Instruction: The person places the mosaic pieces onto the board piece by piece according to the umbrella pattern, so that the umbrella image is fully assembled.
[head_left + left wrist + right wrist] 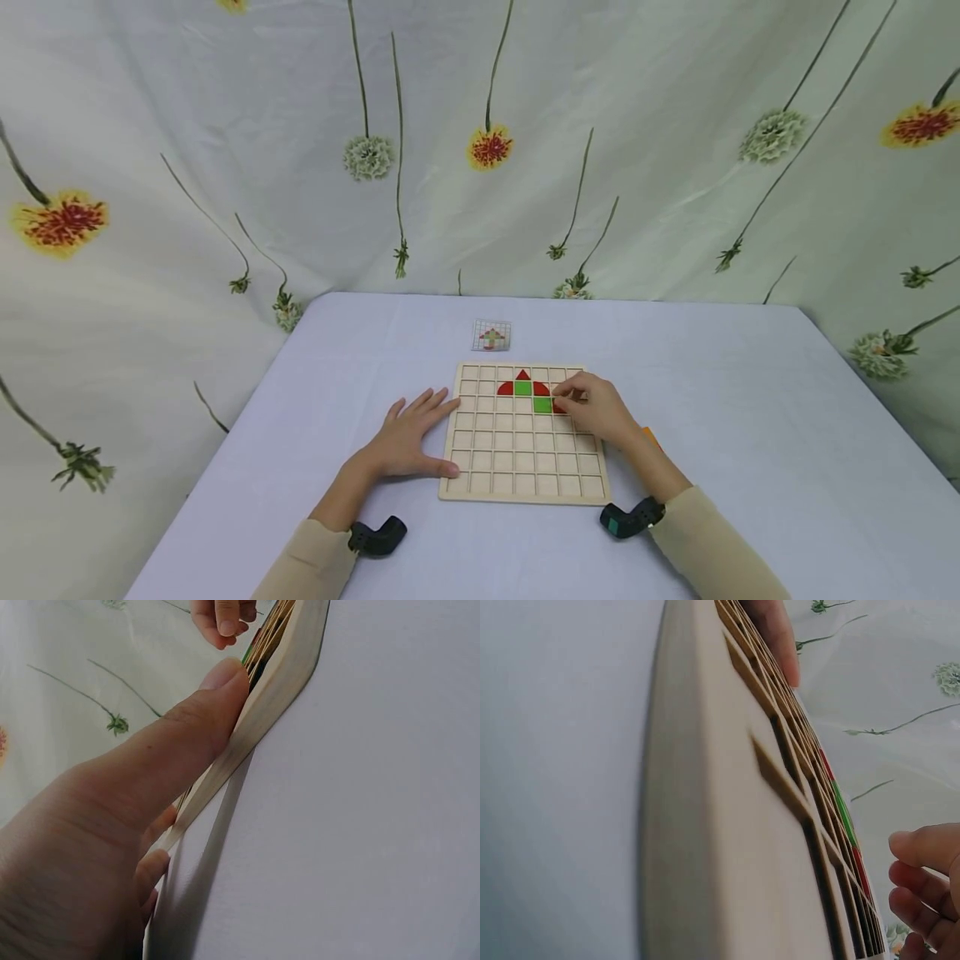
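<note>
One gridded board (503, 461), under right hand (596, 410), touching left hand (405, 442)

A pale, nearly white table (750, 400) spreads across the lower part of the head view, its far corners rounded. Behind it and along both sides hangs a whitish cloth (262, 83), softly creased and printed with flowers. The blooms are upside down, their thin dark stems rising above the heads. One yellow-and-red flower (490, 147) sits near the middle; a larger yellow-and-red bloom (60, 222) is at far left, another red-centred flower (921, 125) at far right. Between them are a fluffy whitish head (368, 157), a second whitish puff (772, 136) and a small green bud (401, 258).
</note>
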A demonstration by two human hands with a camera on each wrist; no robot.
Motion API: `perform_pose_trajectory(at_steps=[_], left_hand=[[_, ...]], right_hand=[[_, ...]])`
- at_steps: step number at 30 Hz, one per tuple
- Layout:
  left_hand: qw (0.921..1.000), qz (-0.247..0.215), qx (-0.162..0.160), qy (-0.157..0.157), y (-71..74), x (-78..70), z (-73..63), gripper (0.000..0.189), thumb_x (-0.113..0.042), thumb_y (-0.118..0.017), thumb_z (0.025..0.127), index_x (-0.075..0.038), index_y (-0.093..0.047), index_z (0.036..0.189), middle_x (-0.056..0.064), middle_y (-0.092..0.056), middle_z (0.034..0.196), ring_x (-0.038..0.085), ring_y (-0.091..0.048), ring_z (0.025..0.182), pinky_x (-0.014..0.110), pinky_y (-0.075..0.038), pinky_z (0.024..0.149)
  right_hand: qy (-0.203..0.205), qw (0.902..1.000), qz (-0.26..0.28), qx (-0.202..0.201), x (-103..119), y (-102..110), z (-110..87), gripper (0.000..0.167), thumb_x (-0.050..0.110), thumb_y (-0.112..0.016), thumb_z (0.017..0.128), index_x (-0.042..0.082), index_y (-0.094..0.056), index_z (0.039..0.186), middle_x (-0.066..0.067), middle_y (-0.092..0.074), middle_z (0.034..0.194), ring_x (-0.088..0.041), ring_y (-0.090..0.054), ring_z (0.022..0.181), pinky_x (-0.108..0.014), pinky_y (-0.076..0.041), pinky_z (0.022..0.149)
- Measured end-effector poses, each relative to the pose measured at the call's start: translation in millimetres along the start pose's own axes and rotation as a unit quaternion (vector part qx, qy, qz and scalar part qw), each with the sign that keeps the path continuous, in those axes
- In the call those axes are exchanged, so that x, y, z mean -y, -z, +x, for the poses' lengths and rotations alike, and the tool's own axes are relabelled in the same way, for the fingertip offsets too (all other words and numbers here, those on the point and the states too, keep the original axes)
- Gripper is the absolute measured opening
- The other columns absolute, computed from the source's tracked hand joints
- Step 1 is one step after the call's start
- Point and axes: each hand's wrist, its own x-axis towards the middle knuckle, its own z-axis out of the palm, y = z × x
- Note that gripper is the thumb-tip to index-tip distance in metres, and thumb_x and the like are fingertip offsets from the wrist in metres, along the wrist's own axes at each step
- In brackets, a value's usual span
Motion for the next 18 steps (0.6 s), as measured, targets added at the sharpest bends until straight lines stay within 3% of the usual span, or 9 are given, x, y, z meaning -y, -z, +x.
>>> perform_pose_trajectory(at_steps=[11, 18], left_hand=[[1.0000, 0.001, -0.007, -0.005, -1.9, 2.7, -0.5, 0.106, -0.070, -0.072, 0.067, -0.017, -0.038, 0.151, 0.011, -0.025, 0.159, 0.033, -0.013, 0.147, 0.065, -0.004, 0.110], [0.9999, 0.004, -0.007, -0.007, -2.7, 4.2, -0.4, 0.106, -0.070, -0.072, 0.067, -0.017, -0.038, 0.152, 0.010, -0.025, 0.159, 0.032, -0.013, 0.148, 0.064, -0.004, 0.111]], right_hand=[[-0.025, 0.9996, -0.004, -0.007, -9.5, 20.2, -13.3, 0.009, 0.012, -0.069, 0.091, 0.008, -0.073, 0.099, 0.000, -0.064, 0.092, -0.019, -0.054, 0.082, -0.033, -0.044, 0.068], [-0.044, 0.9986, -0.025, -0.017, -20.0, 33.3, -23.1, 0.011, 0.015, -0.070, 0.091, 0.007, -0.072, 0.099, -0.001, -0.062, 0.088, -0.019, -0.052, 0.079, -0.029, -0.043, 0.060]])
